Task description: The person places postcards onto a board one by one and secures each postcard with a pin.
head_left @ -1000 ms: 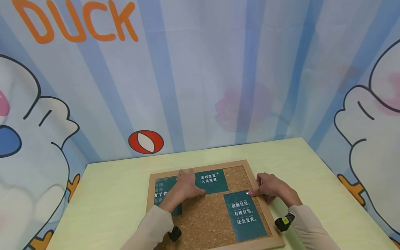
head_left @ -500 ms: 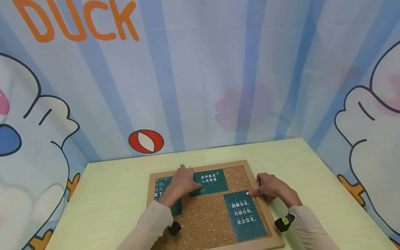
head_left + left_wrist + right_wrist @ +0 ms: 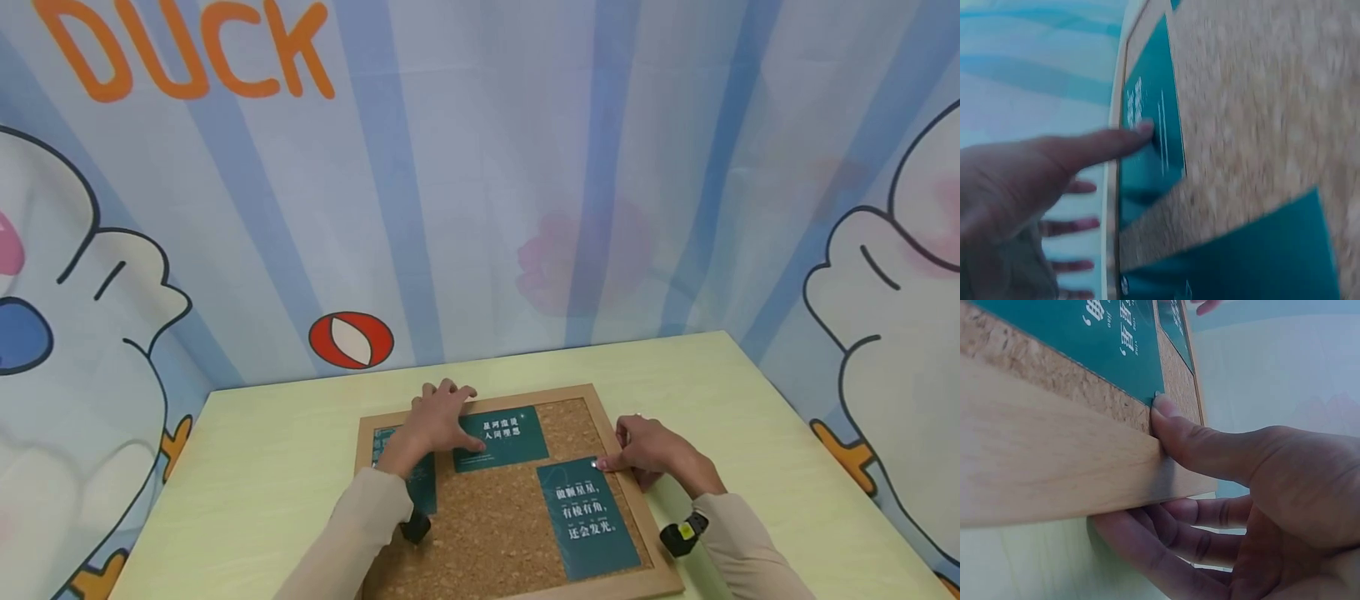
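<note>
A wood-framed corkboard (image 3: 495,529) lies on the table with green cards bearing white writing. My left hand (image 3: 435,421) is over its far edge, fingers spread past the frame and thumb over the far card (image 3: 517,433); in the left wrist view those fingers (image 3: 1075,226) are straight. My right hand (image 3: 654,446) grips the right side of the board. Its thumb (image 3: 1179,428) presses at the corner of the right card (image 3: 588,517), by a small pale pin head (image 3: 594,464), while the fingers curl underneath the frame. A left card (image 3: 423,487) is partly hidden by my left arm.
The pale yellow table (image 3: 277,450) extends around the board. Behind it hangs a striped blue curtain (image 3: 487,167) with duck drawings at both sides. A black wrist camera (image 3: 682,533) sits on my right wrist, and another one (image 3: 415,527) on the left.
My left hand has moved left and farther away, with its fingers lifting and spreading past the frame's far edge, uncovering more of the far card. The right hand has stayed in place.
</note>
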`<control>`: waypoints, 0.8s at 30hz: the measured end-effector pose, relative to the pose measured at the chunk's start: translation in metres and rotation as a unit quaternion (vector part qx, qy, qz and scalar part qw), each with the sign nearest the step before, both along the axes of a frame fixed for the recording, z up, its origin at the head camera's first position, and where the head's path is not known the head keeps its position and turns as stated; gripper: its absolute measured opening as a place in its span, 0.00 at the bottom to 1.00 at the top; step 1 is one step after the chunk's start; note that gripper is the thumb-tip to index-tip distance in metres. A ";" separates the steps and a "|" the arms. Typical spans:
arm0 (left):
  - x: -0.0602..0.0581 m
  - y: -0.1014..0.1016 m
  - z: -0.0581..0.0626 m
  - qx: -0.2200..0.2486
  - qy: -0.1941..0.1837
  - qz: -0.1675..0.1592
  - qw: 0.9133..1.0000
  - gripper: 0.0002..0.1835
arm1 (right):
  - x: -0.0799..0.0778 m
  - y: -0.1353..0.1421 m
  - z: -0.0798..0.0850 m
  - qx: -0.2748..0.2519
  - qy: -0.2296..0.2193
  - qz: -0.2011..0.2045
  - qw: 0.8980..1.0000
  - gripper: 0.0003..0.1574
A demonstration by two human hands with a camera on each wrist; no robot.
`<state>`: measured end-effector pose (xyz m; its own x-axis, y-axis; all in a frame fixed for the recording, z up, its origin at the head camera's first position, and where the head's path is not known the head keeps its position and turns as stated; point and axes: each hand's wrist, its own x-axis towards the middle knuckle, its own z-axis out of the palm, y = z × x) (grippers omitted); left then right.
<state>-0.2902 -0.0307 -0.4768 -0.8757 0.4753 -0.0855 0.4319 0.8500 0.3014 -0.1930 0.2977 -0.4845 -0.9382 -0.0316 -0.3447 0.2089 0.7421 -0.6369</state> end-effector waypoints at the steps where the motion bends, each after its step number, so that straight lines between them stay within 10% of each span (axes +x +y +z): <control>1: -0.002 -0.002 0.000 0.003 -0.012 -0.009 1.000 0.48 | 0.000 0.000 0.000 -0.001 0.000 0.001 1.000 0.27; 17: -0.016 -0.008 -0.003 0.006 -0.084 -0.014 0.996 0.44 | 0.001 0.012 0.001 -0.024 0.022 0.020 0.999 0.29; 24: -0.015 -0.008 -0.002 0.013 -0.094 -0.006 0.996 0.45 | -0.004 0.038 0.001 0.037 0.118 0.019 0.992 0.26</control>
<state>-0.3056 -0.0392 -0.4784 -0.8398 0.4900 -0.2338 0.3763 0.8357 0.3999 -0.1972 0.3361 -0.4831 -0.9917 -0.0502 -0.1186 0.0325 0.7936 -0.6076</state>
